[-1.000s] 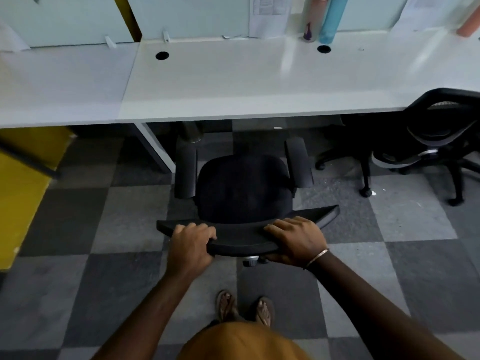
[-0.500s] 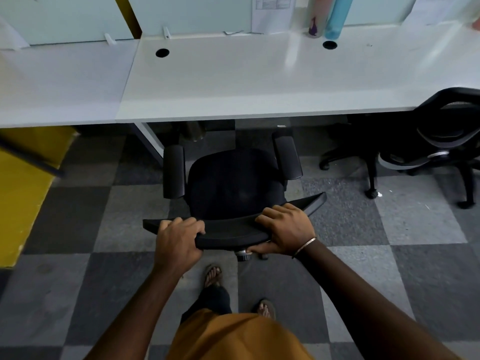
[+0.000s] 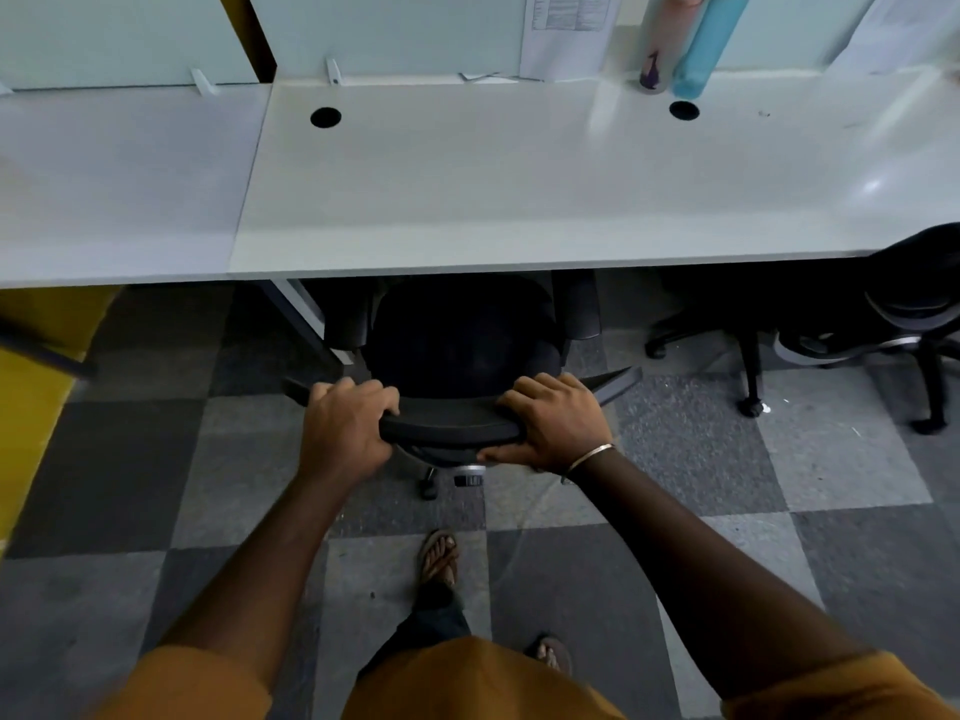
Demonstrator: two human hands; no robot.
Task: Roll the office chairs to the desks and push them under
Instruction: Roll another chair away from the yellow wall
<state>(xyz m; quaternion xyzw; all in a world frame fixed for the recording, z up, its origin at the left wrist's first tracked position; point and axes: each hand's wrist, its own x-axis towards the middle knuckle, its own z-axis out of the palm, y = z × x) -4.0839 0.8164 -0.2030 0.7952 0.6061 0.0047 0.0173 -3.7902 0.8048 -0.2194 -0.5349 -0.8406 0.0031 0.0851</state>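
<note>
A black office chair faces the long white desk, its seat front and armrests tucked under the desk's front edge. My left hand grips the top of the backrest on its left side. My right hand, with a thin bangle at the wrist, grips the backrest top on its right side. The chair's base and one castor show just below the backrest.
A second black chair sits partly under the desk at the right. A white desk leg stands left of the chair. A yellow panel is at far left. Two tubes lean at the desk's back. The floor is grey checkered carpet.
The chair has rolled forward: its seat front and armrests went from clear of the desk to under its edge. Both hands kept their grip and I stepped forward.
</note>
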